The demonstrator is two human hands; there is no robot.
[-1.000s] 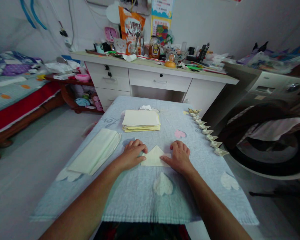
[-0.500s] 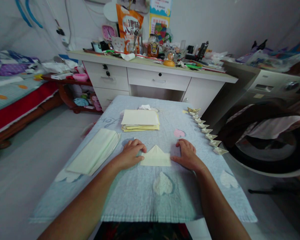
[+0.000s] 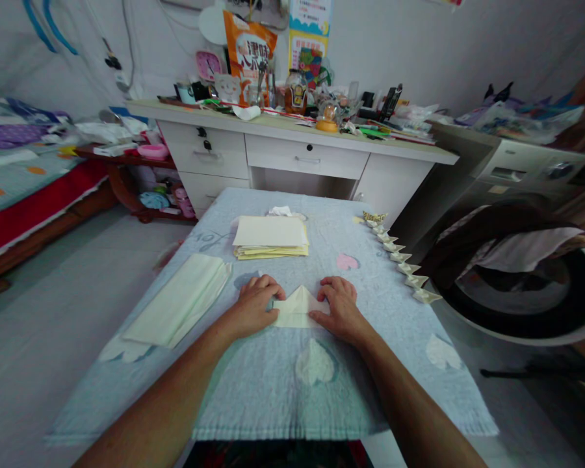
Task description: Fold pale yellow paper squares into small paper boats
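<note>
A small sheet of pale cream folded paper point(image 3: 296, 314) lies on the cloth in front of me, with a triangular peak at its far side and a flat strip along the near side. My left hand point(image 3: 257, 304) holds its left end, thumb at the near edge and curled fingers at the far side. At the right end, my right hand point(image 3: 340, 308) grips it with the thumb lying on the strip and the fingers bent behind. The paper's right corner is hidden under that hand.
Beyond the hands sits a stack of cream paper sheets point(image 3: 271, 232). Left of them lies a long folded pile of pale paper point(image 3: 178, 302). A row of small folded paper boats point(image 3: 408, 268) runs along the right side of the cloth-covered table point(image 3: 263, 403). A washing machine point(image 3: 517, 169) stands at right.
My right hand has moved left, from the paper's right edge onto the paper. The left hand stays at the left end. The view has shifted slightly.
</note>
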